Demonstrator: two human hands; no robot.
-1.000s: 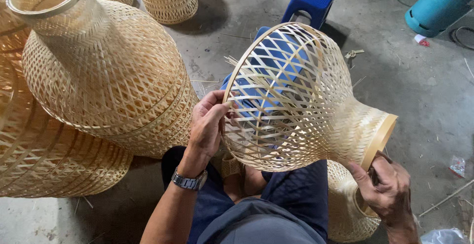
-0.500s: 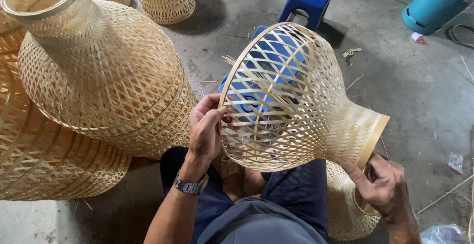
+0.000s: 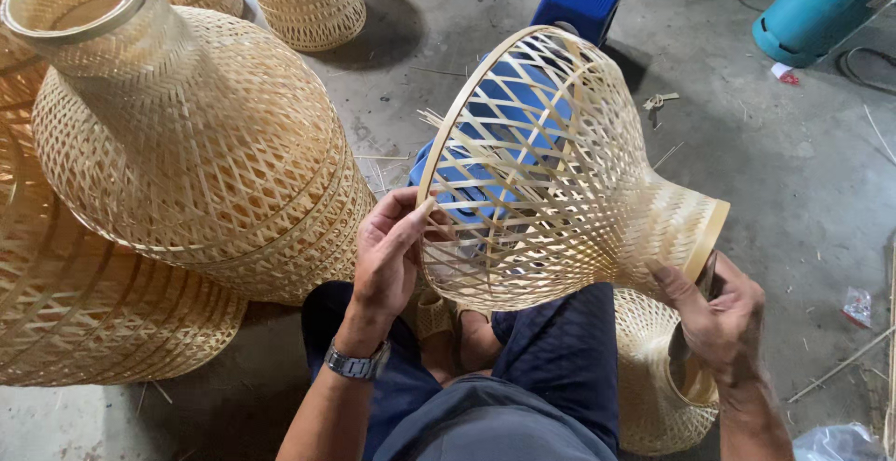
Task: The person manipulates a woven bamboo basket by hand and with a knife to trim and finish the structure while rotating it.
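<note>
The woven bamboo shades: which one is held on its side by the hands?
The open-weave shade between the left hand and right hand; the stacked shades beside it stand upright, untouched.

Left hand [image 3: 387, 256] gripped the wide rim of a woven bamboo lampshade [image 3: 560, 172]; right hand [image 3: 714, 316] supported its narrow neck. Stacked finished shades [image 3: 177, 153] stood alongside.
</note>
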